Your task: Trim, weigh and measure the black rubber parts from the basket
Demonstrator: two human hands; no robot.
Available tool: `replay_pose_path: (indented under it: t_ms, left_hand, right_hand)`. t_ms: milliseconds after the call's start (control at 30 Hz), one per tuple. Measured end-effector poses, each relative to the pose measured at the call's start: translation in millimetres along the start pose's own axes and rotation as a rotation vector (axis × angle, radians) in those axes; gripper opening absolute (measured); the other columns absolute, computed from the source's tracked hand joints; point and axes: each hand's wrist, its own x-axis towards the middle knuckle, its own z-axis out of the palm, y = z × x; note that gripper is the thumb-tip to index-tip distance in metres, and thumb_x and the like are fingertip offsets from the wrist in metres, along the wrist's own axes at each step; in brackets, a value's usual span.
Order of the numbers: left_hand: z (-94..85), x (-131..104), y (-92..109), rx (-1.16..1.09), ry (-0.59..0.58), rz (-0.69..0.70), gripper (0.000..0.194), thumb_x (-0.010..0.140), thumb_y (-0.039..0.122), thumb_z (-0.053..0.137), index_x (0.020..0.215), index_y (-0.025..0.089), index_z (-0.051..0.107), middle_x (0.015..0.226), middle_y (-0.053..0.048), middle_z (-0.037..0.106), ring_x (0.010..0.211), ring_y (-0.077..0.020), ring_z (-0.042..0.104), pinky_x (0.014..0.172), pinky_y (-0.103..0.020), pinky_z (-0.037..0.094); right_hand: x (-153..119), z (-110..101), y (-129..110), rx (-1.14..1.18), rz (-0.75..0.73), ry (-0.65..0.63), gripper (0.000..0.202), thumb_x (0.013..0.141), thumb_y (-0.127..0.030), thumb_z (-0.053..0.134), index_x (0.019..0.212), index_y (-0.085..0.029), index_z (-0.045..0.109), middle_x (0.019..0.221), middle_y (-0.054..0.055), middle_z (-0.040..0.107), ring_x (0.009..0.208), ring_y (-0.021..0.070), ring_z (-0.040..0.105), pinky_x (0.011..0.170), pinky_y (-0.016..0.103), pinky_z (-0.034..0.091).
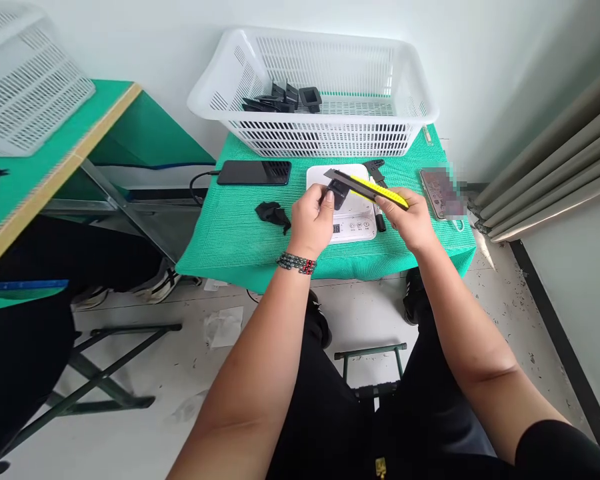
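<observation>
My left hand (313, 217) grips a small black plastic part (338, 195), its thumb pressed on the near side. A yellow utility knife (387, 194) is held in my right hand (411, 219), the blade pointing left across the top of the part. Whether the blade touches the plastic I cannot tell. Both hands are above a white digital scale (360, 228), which they partly cover. Just right of the scale's buttons lies a black-capped marker (381, 221). Behind the knife is another black piece (375, 171). A crumpled black cloth (273, 214) lies left of my left hand.
A white plastic basket (330, 123) with several black parts (280, 100) stands at the table's back. A cabled phone (254, 173) lies left, a second phone (437, 193) right. Further left, another person's dark-clothed leg (120, 250) shows beside a second green-topped table (113, 100).
</observation>
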Motion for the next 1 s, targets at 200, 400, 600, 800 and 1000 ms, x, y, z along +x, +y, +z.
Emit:
replay_pose_path:
  t_ms: [200, 400, 600, 800, 1000]
  left_hand:
    - [0.6, -1, 1, 0.007, 0.003, 0.012, 0.047, 0.100, 0.067, 0.053, 0.082, 0.024, 0.057, 0.069, -0.001, 0.055, 0.067, -0.0193, 0.051, 0.066, -0.032, 0.040]
    - [0.1, -1, 1, -0.003, -0.003, 0.040, 0.050, 0.102, 0.069, 0.049, 0.086, 0.023, 0.060, 0.072, -0.002, 0.060, 0.066, -0.0192, 0.055, 0.065, -0.032, 0.043]
    - [0.1, -1, 2, 0.008, -0.019, 0.025, 0.044, 0.103, 0.062, 0.052, 0.087, 0.022, 0.061, 0.072, -0.002, 0.060, 0.068, -0.0194, 0.056, 0.066, -0.032, 0.043]
    - [-0.8, -2, 3, 0.032, -0.021, 0.026, 0.044, 0.104, 0.061, 0.049, 0.086, 0.022, 0.058, 0.070, -0.001, 0.058, 0.066, -0.0183, 0.053, 0.063, -0.031, 0.038]
    - [-0.3, -2, 3, 0.061, -0.012, 0.048, 0.043, 0.105, 0.059, 0.048, 0.085, 0.022, 0.057, 0.068, -0.001, 0.057, 0.063, -0.0183, 0.054, 0.061, -0.031, 0.037]
  right_hand:
    - [3, 2, 2, -0.079, -0.013, 0.174, 0.046, 0.077, -0.062, 0.082, 0.086, -0.019, 0.070, 0.068, -0.003, 0.055, 0.064, 0.0123, 0.048, 0.058, 0.027, 0.040]
    - [-4, 0, -9, 0.015, -0.028, -0.048, 0.051, 0.073, -0.068, 0.085, 0.085, -0.020, 0.071, 0.067, -0.003, 0.054, 0.061, 0.0114, 0.045, 0.055, 0.027, 0.038]
    - [-5, 2, -8, -0.152, -0.144, 0.073, 0.047, 0.081, -0.065, 0.079, 0.087, -0.019, 0.072, 0.072, 0.000, 0.060, 0.067, 0.0139, 0.051, 0.061, 0.029, 0.041]
    - [-5, 3, -3, -0.142, -0.188, 0.031, 0.046, 0.083, -0.063, 0.077, 0.090, -0.018, 0.073, 0.074, 0.000, 0.062, 0.066, 0.0135, 0.052, 0.061, 0.028, 0.041]
    - [0, 0, 4, -0.236, -0.104, 0.225, 0.040, 0.084, -0.057, 0.077, 0.086, -0.018, 0.070, 0.070, -0.002, 0.058, 0.066, 0.0134, 0.050, 0.060, 0.028, 0.041]
